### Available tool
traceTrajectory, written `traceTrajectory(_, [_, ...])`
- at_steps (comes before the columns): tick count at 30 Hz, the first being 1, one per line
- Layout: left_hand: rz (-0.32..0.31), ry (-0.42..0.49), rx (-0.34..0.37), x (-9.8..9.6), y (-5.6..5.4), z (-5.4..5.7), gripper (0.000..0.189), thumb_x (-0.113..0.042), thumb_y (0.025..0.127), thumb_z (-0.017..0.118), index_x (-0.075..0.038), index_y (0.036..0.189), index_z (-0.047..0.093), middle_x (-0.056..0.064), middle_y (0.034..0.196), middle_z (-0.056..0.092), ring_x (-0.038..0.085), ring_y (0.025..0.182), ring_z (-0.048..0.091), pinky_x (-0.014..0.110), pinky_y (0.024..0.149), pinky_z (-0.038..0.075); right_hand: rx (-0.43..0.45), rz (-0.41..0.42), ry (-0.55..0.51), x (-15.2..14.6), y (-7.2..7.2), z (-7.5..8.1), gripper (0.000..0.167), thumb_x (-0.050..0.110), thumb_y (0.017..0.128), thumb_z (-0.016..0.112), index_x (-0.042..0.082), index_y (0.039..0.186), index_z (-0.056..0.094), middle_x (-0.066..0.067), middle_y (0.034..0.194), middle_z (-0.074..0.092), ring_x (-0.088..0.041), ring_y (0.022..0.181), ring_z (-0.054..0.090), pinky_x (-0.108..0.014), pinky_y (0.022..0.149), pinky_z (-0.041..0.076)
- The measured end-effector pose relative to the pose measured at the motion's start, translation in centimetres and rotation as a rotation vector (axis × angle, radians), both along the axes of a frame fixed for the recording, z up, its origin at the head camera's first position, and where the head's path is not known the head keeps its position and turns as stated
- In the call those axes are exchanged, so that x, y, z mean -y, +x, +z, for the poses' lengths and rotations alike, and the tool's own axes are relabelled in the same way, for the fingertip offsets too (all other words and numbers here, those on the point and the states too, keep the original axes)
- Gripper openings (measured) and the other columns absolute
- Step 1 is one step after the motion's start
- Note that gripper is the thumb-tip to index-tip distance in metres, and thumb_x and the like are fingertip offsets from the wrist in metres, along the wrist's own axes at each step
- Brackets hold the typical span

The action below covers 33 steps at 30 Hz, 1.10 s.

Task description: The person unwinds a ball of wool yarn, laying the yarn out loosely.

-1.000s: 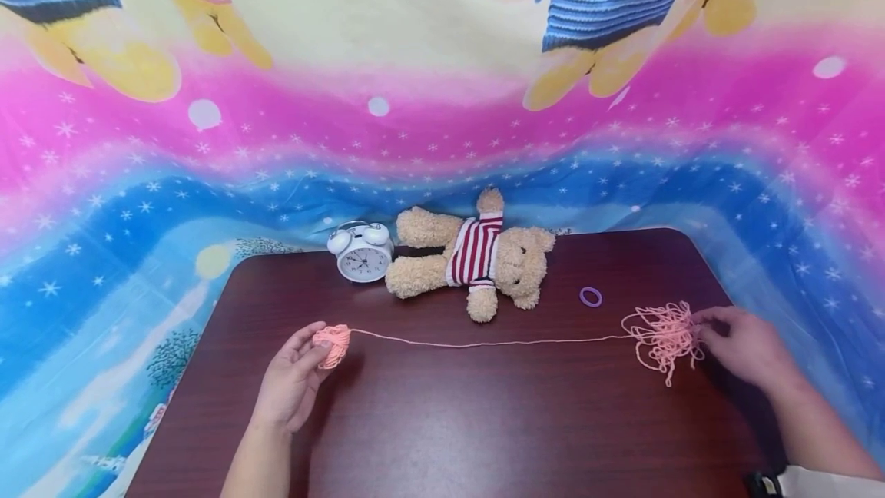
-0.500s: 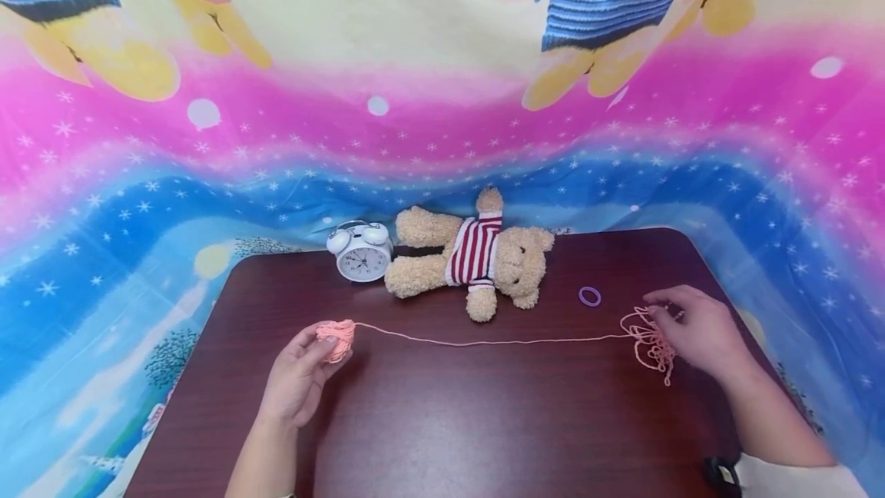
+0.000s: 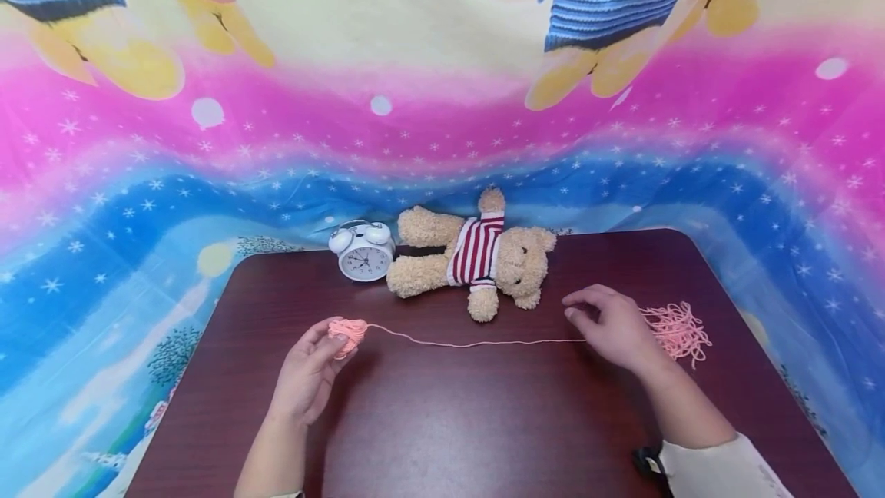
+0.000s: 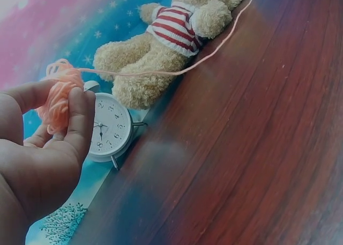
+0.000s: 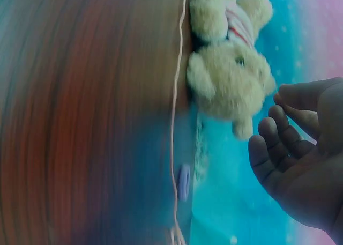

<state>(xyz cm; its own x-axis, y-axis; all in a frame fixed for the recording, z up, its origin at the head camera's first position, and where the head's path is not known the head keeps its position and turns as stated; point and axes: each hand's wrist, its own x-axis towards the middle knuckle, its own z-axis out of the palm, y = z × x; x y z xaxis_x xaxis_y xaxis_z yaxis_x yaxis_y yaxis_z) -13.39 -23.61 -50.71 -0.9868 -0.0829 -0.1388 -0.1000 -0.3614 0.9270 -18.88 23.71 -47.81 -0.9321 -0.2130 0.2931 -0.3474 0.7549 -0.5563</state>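
Note:
My left hand [image 3: 304,375] pinches a small wound bundle of peach yarn [image 3: 349,338] between thumb and fingers, above the left side of the table. In the left wrist view, the thumb and fingertips press the yarn bundle [image 4: 61,97] from both sides. One strand [image 3: 477,344] runs from it to the right, passing behind my right hand [image 3: 611,329] in the head view. A loose tangle of the same yarn [image 3: 679,330] lies at the table's right, partly hidden by that hand. In the right wrist view, the right hand [image 5: 305,154] has bent, relaxed fingers with nothing between them.
A teddy bear [image 3: 477,260] in a red-striped shirt lies along the back of the dark wooden table [image 3: 442,429]. By its feet stands a white alarm clock [image 3: 365,261]. A purple ring [image 5: 184,182] shows beside the strand. A patterned cloth [image 3: 442,37] hangs behind.
My right hand has left the yarn tangle and moved left over the strand, now covering the purple ring in the head view. The left hand has shifted slightly right with the yarn bundle.

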Motion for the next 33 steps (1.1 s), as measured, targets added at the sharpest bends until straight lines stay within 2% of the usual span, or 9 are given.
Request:
traceTrajectory(6, [0.003, -0.001, -0.019, -0.7, 0.0, 0.1, 0.025, 0.003, 0.100, 0.061, -0.004, 0.123, 0.056, 0.001, 0.106, 0.074, 0.011, 0.097, 0.071, 0.028, 0.093, 0.057, 0.021, 0.076, -0.056, 3.9, -0.3, -0.6, 0.014, 0.012, 0.092, 0.077, 0.013, 0.106, 0.079, 0.003, 0.100, 0.072, -0.011, 0.080, 0.060, -0.032, 0.071, 0.052])
traceTrajectory(9, [0.000, 0.002, -0.023, -1.1, 0.0, 0.1, 0.025, 0.004, 0.099, 0.061, -0.003, 0.123, 0.057, 0.001, 0.104, 0.074, 0.010, 0.096, 0.070, 0.029, 0.095, 0.057, 0.046, 0.109, -0.088, 5.7, -0.4, -0.9, 0.014, 0.012, 0.091, 0.078, 0.011, 0.105, 0.078, 0.003, 0.100, 0.071, -0.009, 0.080, 0.062, -0.030, 0.071, 0.054])
traceTrajectory(16, [-0.012, -0.006, -0.024, -1.8, 0.0, 0.2, 0.030, 0.005, 0.098, 0.062, 0.000, 0.127, 0.057, 0.002, 0.107, 0.073, 0.011, 0.099, 0.070, 0.032, 0.100, 0.055, 0.062, 0.163, -0.106, 9.2, -0.7, -1.7, 0.013, 0.014, 0.090, 0.079, 0.012, 0.103, 0.079, 0.008, 0.092, 0.068, -0.006, 0.077, 0.060, -0.027, 0.070, 0.052])
traceTrajectory(25, [-0.046, -0.005, -0.004, -2.7, 0.0, 0.3, 0.031, 0.005, 0.098, 0.060, 0.001, 0.129, 0.054, 0.001, 0.106, 0.073, 0.011, 0.100, 0.069, 0.031, 0.100, 0.055, 0.109, 0.259, -0.155, 13.3, -0.7, -2.3, 0.016, 0.016, 0.091, 0.079, 0.008, 0.105, 0.078, 0.006, 0.092, 0.068, -0.005, 0.076, 0.060, -0.025, 0.071, 0.053])
traceTrajectory(33, [-0.088, -0.025, 0.019, -3.9, 0.0, 0.4, 0.045, 0.002, 0.098, 0.063, 0.011, 0.138, 0.046, 0.003, 0.108, 0.074, 0.012, 0.101, 0.070, 0.031, 0.099, 0.055, 0.093, 0.326, -0.173, 16.5, -0.2, -3.1, 0.020, 0.018, 0.091, 0.080, 0.009, 0.108, 0.077, 0.006, 0.091, 0.067, -0.008, 0.076, 0.061, -0.024, 0.071, 0.052])
